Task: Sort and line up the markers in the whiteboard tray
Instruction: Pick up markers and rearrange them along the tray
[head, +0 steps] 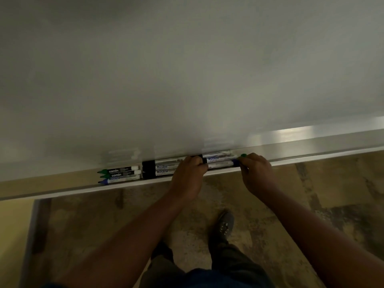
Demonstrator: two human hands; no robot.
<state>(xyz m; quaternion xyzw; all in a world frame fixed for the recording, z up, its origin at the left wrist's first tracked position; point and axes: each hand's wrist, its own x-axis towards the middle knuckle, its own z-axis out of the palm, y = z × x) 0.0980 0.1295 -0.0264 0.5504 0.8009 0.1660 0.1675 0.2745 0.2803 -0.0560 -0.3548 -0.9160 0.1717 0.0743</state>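
The whiteboard tray point(291, 157) runs across the view under the board. At its left end lie two green markers point(120, 172) and a blue marker point(122, 179), side by side. Beside them lie three black-capped markers point(158, 168) in a stack. Further right lies another bundle of markers point(219, 160) between my hands. My left hand point(190, 175) curls its fingers over the bundle's black-capped left end. My right hand point(256, 174) pinches the blue cap point(235, 162) at the bundle's right end. A green cap point(243, 155) shows just above its fingers.
The whiteboard point(187, 69) fills the upper view. Below the tray is a mottled floor point(311, 194) with my shoe point(223, 225) on it. A pale wall strip point(12, 235) stands at the lower left. The tray's right stretch holds no markers.
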